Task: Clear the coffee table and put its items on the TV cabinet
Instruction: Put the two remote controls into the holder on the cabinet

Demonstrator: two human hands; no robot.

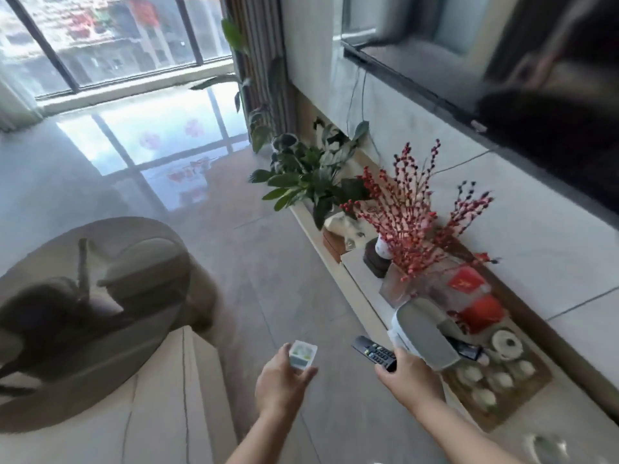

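Left hand point(281, 380): fingers curled round a small white remote point(302, 354), held up over the floor.
Right hand point(407, 373): grips a black remote point(375, 353) and a white box point(425, 333), both at once.
Coffee table point(100, 329): to the left of the left hand, round and shiny.
TV cabinet point(351, 283): just right of the right hand, along the wall.
Tea tray point(499, 380): on the cabinet, right beside the right hand.
Red berry branches point(415, 212): on the cabinet, past the right hand.
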